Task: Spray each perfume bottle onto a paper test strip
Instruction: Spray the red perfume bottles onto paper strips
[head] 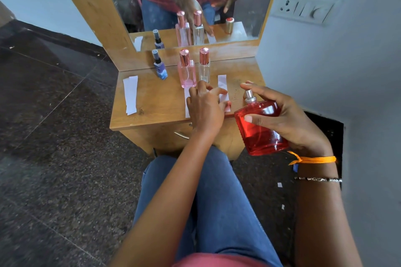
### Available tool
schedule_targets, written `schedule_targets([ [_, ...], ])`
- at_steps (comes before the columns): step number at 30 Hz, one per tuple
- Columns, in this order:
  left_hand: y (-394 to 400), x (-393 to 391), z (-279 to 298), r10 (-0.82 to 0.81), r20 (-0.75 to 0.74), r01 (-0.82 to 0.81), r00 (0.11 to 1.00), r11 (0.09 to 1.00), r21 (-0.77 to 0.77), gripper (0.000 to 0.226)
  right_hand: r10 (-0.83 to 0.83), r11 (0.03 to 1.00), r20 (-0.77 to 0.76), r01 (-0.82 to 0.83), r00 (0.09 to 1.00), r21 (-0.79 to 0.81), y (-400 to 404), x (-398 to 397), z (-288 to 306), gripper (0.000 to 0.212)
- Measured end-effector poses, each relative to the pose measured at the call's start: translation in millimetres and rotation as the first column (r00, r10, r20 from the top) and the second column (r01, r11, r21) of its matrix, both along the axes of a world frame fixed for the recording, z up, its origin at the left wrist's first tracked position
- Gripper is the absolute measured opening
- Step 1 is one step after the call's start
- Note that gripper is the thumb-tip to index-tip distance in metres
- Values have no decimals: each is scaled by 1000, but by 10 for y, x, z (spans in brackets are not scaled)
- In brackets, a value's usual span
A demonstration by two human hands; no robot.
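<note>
Your right hand [288,119] grips the red perfume bottle [260,128], uncapped, held off the table's [152,102] front right edge, index finger over the nozzle. Your left hand [205,108] presses spread fingers on a paper test strip [222,84] near the pink bottle [186,71].

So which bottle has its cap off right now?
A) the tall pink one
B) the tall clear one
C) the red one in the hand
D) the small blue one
C: the red perfume bottle, held in the right hand, shows its bare silver spray nozzle, while the pink bottle, clear bottle and blue bottle on the table keep their caps.
</note>
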State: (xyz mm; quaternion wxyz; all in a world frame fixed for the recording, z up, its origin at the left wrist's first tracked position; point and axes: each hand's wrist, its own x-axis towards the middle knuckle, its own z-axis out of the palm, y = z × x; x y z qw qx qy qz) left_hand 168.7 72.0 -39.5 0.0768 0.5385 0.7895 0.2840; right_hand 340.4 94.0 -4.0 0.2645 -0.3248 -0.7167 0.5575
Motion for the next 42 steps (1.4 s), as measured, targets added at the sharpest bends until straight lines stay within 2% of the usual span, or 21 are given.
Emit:
schedule_targets([
  [3, 4, -10, 5, -11, 9, 11, 1000, 1000, 15, 32, -4, 1000, -19, 3, 1000, -14, -1, -13, -11, 61],
  [5, -15, 13, 62, -35, 43, 30, 998, 994, 105, 28, -18, 999, -57, 17, 998, -29, -1, -26, -18, 63],
  [7, -58, 36, 153, -110, 204, 66, 973, 975, 211, 27, -30, 999, -113, 27, 993, -31, -5, -53, -23, 64],
  [9, -156, 51, 256, -209, 505, 98, 838, 966, 238, 34, -68, 997, -174, 63, 982, -35, -20, -115, -31, 63],
  [11, -265, 57, 310, -235, 738, 181, 632, 971, 154, 45, -120, 993, -231, 116, 966, -30, -43, -192, -39, 61],
  [13, -345, 67, 322, -232, 822, 307, 520, 949, 73, 57, -159, 986, -265, 166, 951, 4, -54, -258, -34, 57],
  [15, -388, 71, 339, -251, 850, 362, 463, 929, 77, 56, -184, 979, -251, 199, 950, 36, -50, -298, -30, 53],
  [18, -386, 3, 360, -219, 862, 286, 457, 954, 91, 54, -187, 982, -253, 184, 949, -35, -39, -317, -43, 41],
  [20, -389, -33, 353, -214, 864, 257, 456, 961, 102, 51, -201, 980, -268, 194, 942, -54, -48, -351, -56, 41],
  [25, -404, -9, 371, -189, 812, 155, 552, 980, 123, 34, -306, 946, -291, 324, 907, 13, -21, -473, -75, 46],
  [28, -407, -93, 358, -135, 783, 80, 607, 991, 109, 38, -411, 890, -285, 449, 866, 81, 88, -416, -68, 40],
  [30, -421, -157, 357, -123, 796, 53, 593, 992, 114, 38, -442, 859, -146, 464, 885, 216, 167, -379, -109, 31],
  [33, -436, -199, 362, -132, 813, 43, 567, 990, 131, 37, -402, 861, 179, 304, 898, 408, 257, -410, -273, 38],
  [35, -439, -207, 352, -143, 814, 53, 564, 989, 137, 39, -409, 850, 250, 267, 878, 455, 271, -464, -334, 40],
  [37, -442, -213, 337, -157, 822, 61, 548, 987, 148, 41, -467, 827, 197, 347, 862, 441, 283, -500, -294, 35],
  [40, -446, -222, 320, -191, 810, 77, 555, 981, 179, 44, -458, 848, -136, 478, 878, 228, 290, -508, -12, 25],
  [42, -442, -227, 309, -208, 792, 90, 574, 977, 191, 44, -364, 885, -274, 422, 890, 196, 281, -522, 216, 24],
])
